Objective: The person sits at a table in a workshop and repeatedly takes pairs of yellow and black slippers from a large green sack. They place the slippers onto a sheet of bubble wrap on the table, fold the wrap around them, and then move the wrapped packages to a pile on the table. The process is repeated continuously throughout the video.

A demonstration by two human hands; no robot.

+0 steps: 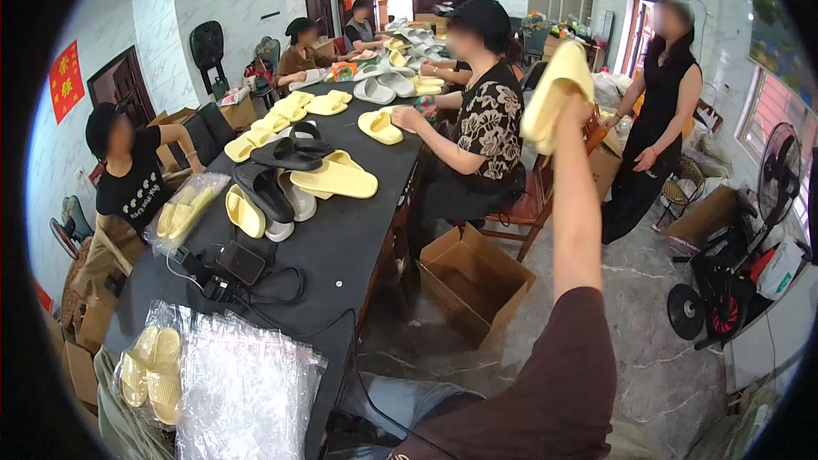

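My right arm, in a dark brown sleeve, stretches up and forward over the floor to the right of the table. At its end my right hand [576, 112] is closed around a pale yellow slipper [559, 77], held up in the air with the toe end upward. The slipper hides part of the fingers. My left hand does not show. On the near end of the black table [319, 311] lie a stack of clear plastic bags [247, 388] and a pair of yellow slippers [153, 370] in a clear bag.
Black, grey and yellow slippers [290, 175] are heaped mid-table, near a black device with cables [241, 261]. An open cardboard box [474, 281] stands on the floor right of the table. Several people sit around the table; one person [656, 119] stands at right, near a fan [777, 175].
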